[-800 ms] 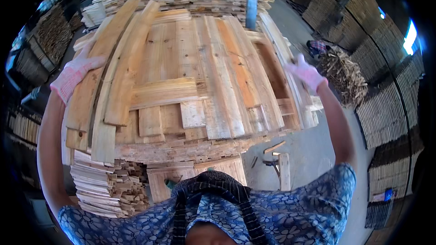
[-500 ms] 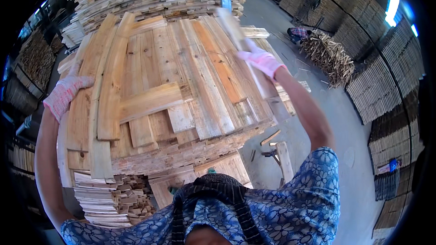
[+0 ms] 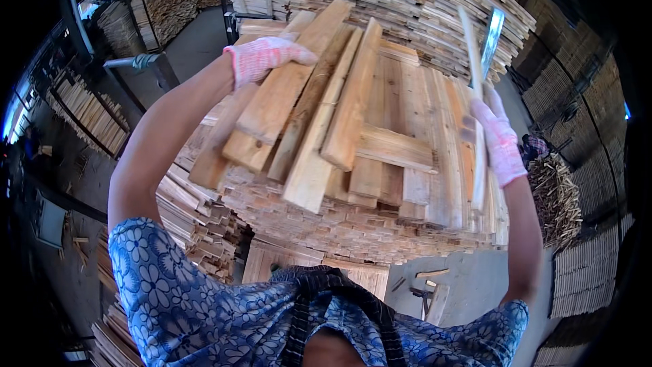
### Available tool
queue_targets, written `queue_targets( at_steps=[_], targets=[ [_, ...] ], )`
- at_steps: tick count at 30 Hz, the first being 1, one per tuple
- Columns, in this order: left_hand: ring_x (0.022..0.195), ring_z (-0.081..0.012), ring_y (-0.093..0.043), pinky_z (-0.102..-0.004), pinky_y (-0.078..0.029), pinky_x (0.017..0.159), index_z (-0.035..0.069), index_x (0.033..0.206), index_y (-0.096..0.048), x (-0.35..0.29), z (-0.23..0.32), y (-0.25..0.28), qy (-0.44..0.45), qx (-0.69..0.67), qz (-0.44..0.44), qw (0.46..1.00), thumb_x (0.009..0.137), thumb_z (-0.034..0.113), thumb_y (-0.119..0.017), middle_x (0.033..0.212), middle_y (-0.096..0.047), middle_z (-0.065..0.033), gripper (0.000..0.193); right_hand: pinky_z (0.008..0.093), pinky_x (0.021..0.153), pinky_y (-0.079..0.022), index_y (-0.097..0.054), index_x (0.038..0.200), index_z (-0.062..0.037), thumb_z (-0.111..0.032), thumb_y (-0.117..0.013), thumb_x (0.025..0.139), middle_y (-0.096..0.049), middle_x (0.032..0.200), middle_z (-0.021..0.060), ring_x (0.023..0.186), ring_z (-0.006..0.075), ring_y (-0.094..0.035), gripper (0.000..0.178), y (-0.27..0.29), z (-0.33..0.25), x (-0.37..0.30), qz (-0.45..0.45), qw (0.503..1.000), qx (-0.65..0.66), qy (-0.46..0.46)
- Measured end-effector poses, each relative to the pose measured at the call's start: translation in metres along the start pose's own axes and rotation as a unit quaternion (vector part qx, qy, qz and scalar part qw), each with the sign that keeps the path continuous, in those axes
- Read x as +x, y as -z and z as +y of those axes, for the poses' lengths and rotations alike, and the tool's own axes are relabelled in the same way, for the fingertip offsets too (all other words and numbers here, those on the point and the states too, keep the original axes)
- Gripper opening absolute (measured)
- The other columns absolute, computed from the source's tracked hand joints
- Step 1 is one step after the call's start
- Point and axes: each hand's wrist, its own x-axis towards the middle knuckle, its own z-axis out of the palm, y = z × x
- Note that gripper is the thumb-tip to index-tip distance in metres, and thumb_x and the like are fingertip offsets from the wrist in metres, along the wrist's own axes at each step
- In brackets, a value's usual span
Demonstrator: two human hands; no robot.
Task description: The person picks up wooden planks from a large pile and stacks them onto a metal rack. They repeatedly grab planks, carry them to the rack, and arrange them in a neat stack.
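Narrow pale wooden plank [image 3: 480,177] stands on edge over the right of one large brown layered lumber stack [image 3: 367,231], clasped by the pink-gloved right hand [image 3: 498,137], likely for a secure side grip. The pink-gloved left hand [image 3: 266,58] lies over one broad tan plank [image 3: 279,100], perhaps steadying it; finger closure cannot be told. One short tan board [image 3: 397,148] lies crosswise.

Left hand [image 3: 261,60], gloved in pink and white, was palm down, fingers directed rightward; left forearm [image 3: 180,119] slanted up and inward from a bent elbow [image 3: 130,207]. Right hand [image 3: 499,137], gloved alike, pointed upward, digits bent in a grasp, partly blurred; right forearm [image 3: 523,231] rose steeply. Hands were well apart.
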Motion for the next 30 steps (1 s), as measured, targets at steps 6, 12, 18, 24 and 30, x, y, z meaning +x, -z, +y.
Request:
queue_targets(
  at_steps=[6, 12, 18, 24, 30],
  targets=[
    [0.12, -0.0215, -0.059, -0.0368, -0.054, 0.091, 0.004, 0.158, -0.018, 0.03, -0.011, 0.017, -0.001, 0.013, -0.012, 1.0, 0.077, 0.04, -0.081, 0.15, -0.043, -0.0139, 0.109, 0.0394, 0.081, -0.058, -0.024, 0.158, -0.0076, -0.04, -0.067, 0.092, -0.059, 0.114, 0.0115, 0.097, 0.0206, -0.063, 0.085, -0.147, -0.053, 0.012, -0.114, 0.988, 0.087, -0.054],
    [0.117, -0.0228, -0.062, -0.0423, -0.055, 0.092, 0.005, 0.154, -0.024, 0.019, -0.003, 0.011, 0.001, -0.041, -0.039, 0.998, 0.079, 0.032, -0.081, 0.142, -0.052, -0.0141, 0.099, 0.0396, 0.106, -0.042, -0.022, 0.156, -0.0009, -0.036, -0.07, 0.077, -0.054, 0.139, 0.0281, 0.127, 0.036, -0.054, 0.099, -0.196, -0.024, 0.087, -0.125, 0.966, -0.226, 0.03],
    [0.11, -0.0203, -0.066, -0.0361, -0.058, 0.087, -0.002, 0.158, -0.002, 0.003, 0.006, -0.003, -0.066, -0.102, -0.057, 0.991, 0.081, 0.031, -0.08, 0.143, -0.05, -0.0211, 0.115, 0.0361, 0.107, -0.042, -0.027, 0.155, -0.0009, -0.033, -0.075, 0.073, -0.055, 0.137, 0.0264, 0.124, 0.033, -0.057, 0.1, -0.163, -0.026, 0.05, -0.139, 0.981, -0.13, -0.03],
    [0.124, -0.0265, -0.056, -0.0471, -0.052, 0.092, 0.001, 0.144, -0.033, 0.036, -0.034, 0.014, -0.117, -0.04, -0.071, 0.99, 0.08, 0.034, -0.08, 0.132, -0.056, -0.0209, 0.086, 0.0373, 0.102, -0.044, -0.028, 0.153, 0.004, -0.032, -0.076, 0.069, -0.058, 0.132, 0.0276, 0.123, 0.0349, -0.057, 0.103, -0.211, -0.053, 0.064, -0.09, 0.966, -0.241, 0.016],
    [0.112, -0.0354, -0.064, -0.0479, -0.057, 0.087, 0.001, 0.138, -0.044, 0.005, 0.003, 0.003, -0.014, -0.102, -0.051, 0.993, 0.076, 0.025, -0.081, 0.127, -0.06, -0.0225, 0.076, 0.0372, 0.091, -0.049, -0.037, 0.15, 0.0017, -0.041, -0.073, 0.075, -0.064, 0.121, 0.0242, 0.106, 0.031, -0.063, 0.094, -0.218, -0.073, 0.078, -0.134, 0.931, -0.337, 0.045]
  ],
)
